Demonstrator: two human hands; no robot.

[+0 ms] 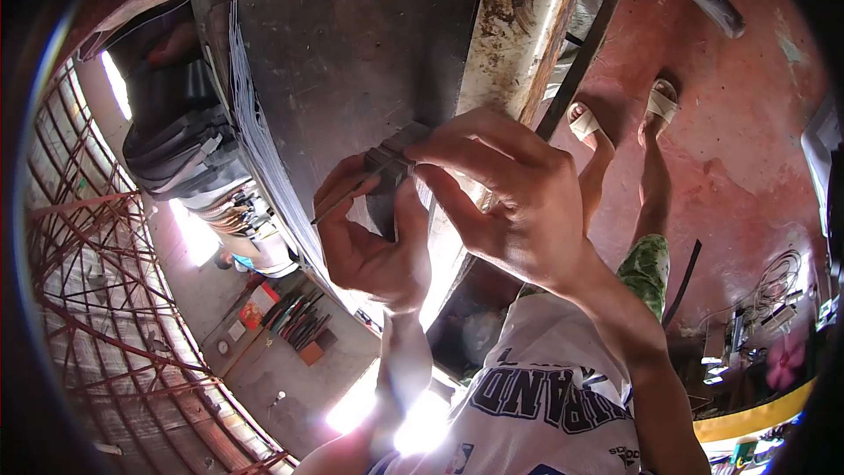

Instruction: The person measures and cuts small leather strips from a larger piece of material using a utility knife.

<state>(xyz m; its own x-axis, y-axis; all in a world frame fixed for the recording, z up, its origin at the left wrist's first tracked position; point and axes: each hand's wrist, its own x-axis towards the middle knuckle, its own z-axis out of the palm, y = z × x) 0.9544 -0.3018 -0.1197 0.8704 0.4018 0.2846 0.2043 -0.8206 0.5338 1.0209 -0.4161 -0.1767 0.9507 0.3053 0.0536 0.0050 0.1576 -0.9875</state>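
Observation:
In the head view, my left hand is curled around a small dark grey block-like piece that looks layered or grooved; its exact kind I cannot make out. A thin dark strip or rod sticks out past the fingers of that hand. From the other side, my right hand pinches the near edge of the same piece with thumb and fingertips. What lies between those fingertips is too small to tell. Both hands are above the edge of a dark, flat tabletop.
A worn, rust-stained metal beam runs along the table's edge. Stacked sheets stand at the left, beside dark bundled material. On the red floor are my sandalled feet, a dark strip and a coil of wire.

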